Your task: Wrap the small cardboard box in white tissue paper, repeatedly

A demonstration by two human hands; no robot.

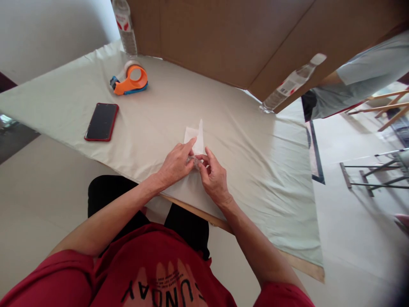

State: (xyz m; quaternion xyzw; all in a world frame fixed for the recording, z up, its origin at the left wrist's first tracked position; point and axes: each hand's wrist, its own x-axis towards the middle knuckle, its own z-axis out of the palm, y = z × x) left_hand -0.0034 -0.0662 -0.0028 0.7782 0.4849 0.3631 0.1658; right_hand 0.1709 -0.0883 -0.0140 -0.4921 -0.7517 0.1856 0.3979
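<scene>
We find the cloth-covered tabletop to be the largest item, with a brown cardboard panel standing along its far side. Two clear bottles stand against the panel: the left bottle and the right bottle. An orange tape dispenser and a dark phone lie to the left, both well apart from the hands and unused.

At the near edge, we note the left hand with its index finger extended over the paper and its thumb closed on a crumpled piece; the right hand has its grip closed on the same piece. The white paper lies just beyond the fingertips, one corner raised. The crumpled piece, smallest of all, is between both hands, largely hidden.

We judge the handling to be mid-way: the piece is in hand, not yet released. How much is left, we cannot tell.
</scene>
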